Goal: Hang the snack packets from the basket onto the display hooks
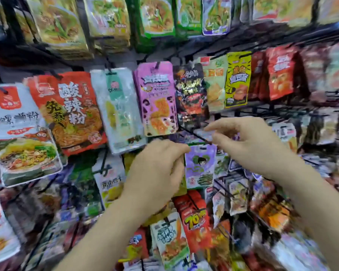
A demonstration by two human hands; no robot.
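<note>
Packed store racks (pixel 272 43) are looming behind while left hand (pixel 160 163) and right hand (pixel 249 141) are pinching the top edge of the purple packet (pixel 201 165), likely light and crinkly, beside a hook (pixel 196 135).

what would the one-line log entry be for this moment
step: hanging packet | left hand: pinches purple packet at its top corner | right hand: fingertips at hook tip, grip unclear

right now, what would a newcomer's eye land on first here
The bare left hand and right hand meet mid-frame at the tip of a black wire display hook, just above a small lilac packet with a cartoon face. To the left hangs a big red noodle packet with bold white characters, and above the hands a glossy pink packet.
</note>
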